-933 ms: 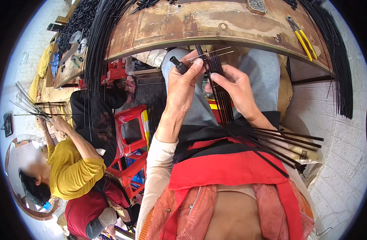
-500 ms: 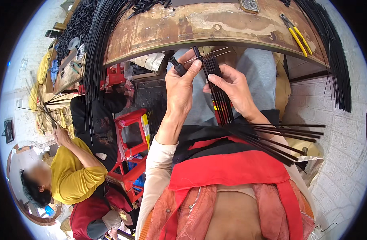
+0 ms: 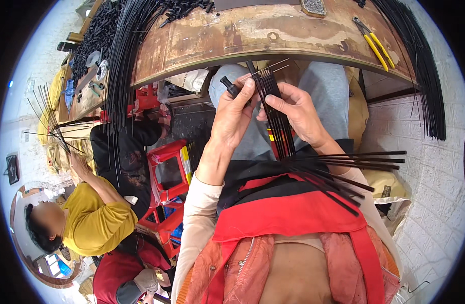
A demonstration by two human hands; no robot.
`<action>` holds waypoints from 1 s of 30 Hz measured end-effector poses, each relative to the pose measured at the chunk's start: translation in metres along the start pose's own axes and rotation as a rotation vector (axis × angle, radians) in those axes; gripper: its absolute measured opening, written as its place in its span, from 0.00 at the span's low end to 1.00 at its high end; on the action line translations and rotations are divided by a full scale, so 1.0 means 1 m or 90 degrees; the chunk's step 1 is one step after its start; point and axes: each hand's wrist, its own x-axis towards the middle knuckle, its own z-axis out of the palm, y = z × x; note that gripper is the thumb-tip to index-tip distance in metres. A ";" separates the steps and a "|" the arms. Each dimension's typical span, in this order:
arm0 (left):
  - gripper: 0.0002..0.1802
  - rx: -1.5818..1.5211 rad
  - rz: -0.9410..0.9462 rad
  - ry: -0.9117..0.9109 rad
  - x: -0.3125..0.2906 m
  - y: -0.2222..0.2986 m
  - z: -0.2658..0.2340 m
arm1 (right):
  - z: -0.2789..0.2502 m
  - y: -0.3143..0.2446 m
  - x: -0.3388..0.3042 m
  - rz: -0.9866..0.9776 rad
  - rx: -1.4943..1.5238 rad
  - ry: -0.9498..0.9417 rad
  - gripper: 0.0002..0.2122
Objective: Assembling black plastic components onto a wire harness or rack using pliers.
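Over my lap is what looks like an umbrella frame (image 3: 280,121), a bundle of thin black ribs. Its loose ends fan out to the right across my apron. My right hand (image 3: 296,110) is closed on the ribs, thumb lying along them. My left hand (image 3: 226,119) is closed around a black tube fitting (image 3: 229,86) with a flared end, its thumb raised against the ribs' upper part. Two thin silvery wires (image 3: 275,68) cross the ribs near that thumb. The fingertips behind the bundle are partly hidden.
The worn wooden table (image 3: 212,38) bears yellow-handled pliers (image 3: 375,46), a small metal tray (image 3: 313,7) and black rod bundles (image 3: 122,76) hanging over its edge. Red stools (image 3: 166,177) stand at left. Beside them a co-worker in a yellow top (image 3: 98,215) handles another bundle of rods.
The black fitting in my left hand has turned slightly and shifted right. The fanned rib ends have moved a little left. The co-worker's rods have shifted and tilt differently.
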 end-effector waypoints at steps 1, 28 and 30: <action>0.17 0.002 0.001 -0.012 0.000 0.001 -0.001 | 0.000 0.000 0.001 0.000 0.001 -0.001 0.11; 0.27 0.359 0.146 -0.149 0.040 0.063 0.027 | 0.002 0.002 0.003 -0.013 0.081 -0.124 0.16; 0.29 0.454 -0.069 -0.293 0.044 0.063 0.023 | 0.000 0.000 0.000 -0.012 0.071 -0.105 0.16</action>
